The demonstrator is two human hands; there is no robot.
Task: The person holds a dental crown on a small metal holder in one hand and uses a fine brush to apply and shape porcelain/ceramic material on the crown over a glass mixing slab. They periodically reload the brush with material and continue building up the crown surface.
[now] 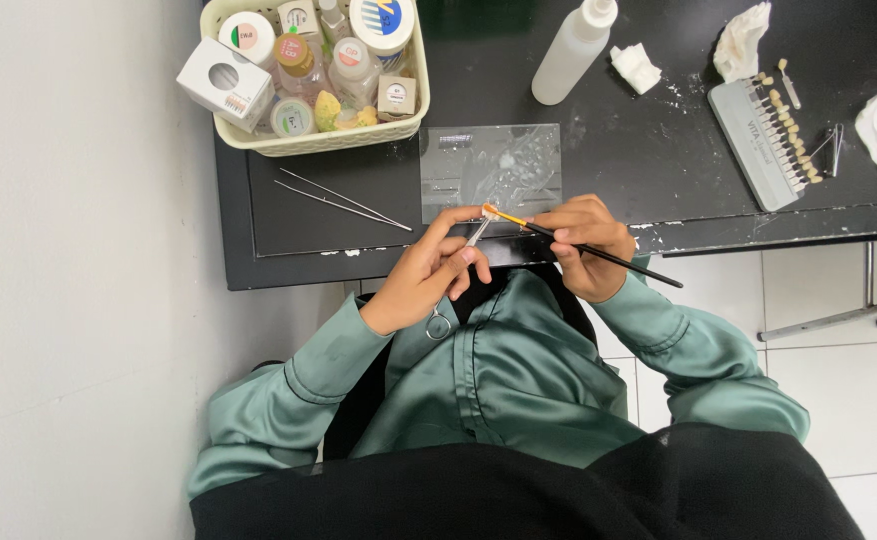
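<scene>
A thin black-handled brush with an orange ferrule (579,245) lies slanted across the black counter (659,150) edge, pinched in the right hand (587,245), fingers curled shut on it. Its tip meets slim metal forceps (476,234) clamped in the left hand (429,270), just before a clear glass mixing slab (489,165).

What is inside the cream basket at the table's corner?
The cream basket holds small jars with round lids, little bottles and a white box leaning over its rim. Whatever lies beneath them on the basket floor is covered.
</scene>
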